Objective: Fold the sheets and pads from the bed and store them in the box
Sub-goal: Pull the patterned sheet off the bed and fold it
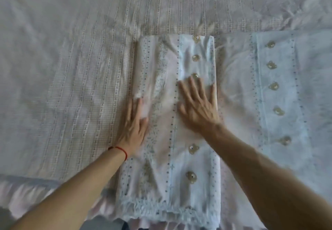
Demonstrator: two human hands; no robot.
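Bedspread (71,68) is filling my view, woven and pale. On it the folded sheet (172,158) is lying with its long axis running away from me. My left hand (133,122) and right hand (197,104) are pressing flat on it, fingers straight (gripping nothing). Room for folding is lying open leftward.

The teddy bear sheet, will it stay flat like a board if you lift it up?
Probably not. The folded teddy bear sheet looks soft and wrinkled, so it would likely droop. Both the left hand and right hand press it flat, hinting the layers may spring or slide apart.
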